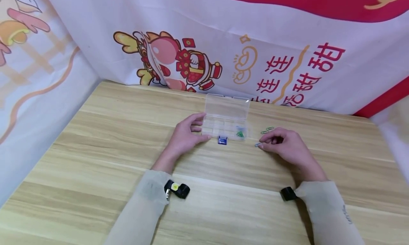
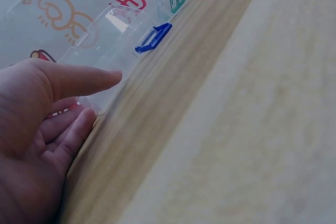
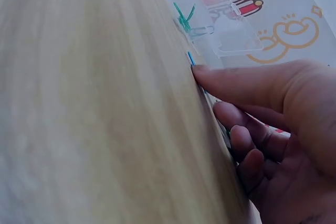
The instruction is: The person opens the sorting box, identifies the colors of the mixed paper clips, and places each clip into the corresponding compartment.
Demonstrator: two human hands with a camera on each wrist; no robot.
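A clear plastic compartment box [image 1: 213,132] lies on the table with its transparent lid [image 1: 227,106] raised at the back. My left hand [image 1: 186,133] holds the box's left end, thumb at the front corner and fingers along the side. A blue latch [image 2: 153,39] juts from the front edge. Green paper clips [image 3: 184,20] and a pale bluish one lie in the right-end compartment. To the right of the box, my right hand [image 1: 287,145] pinches a blue paper clip [image 3: 191,59] between thumb and fingertip, close over the table. Its other fingers are curled.
Loose green paper clips [image 1: 267,130] lie on the wooden table [image 1: 223,209] just behind my right fingertips. A printed white cloth [image 1: 204,35] hangs along the table's back edge, close behind the raised lid. Another cloth [image 1: 35,60] stands along the left side.
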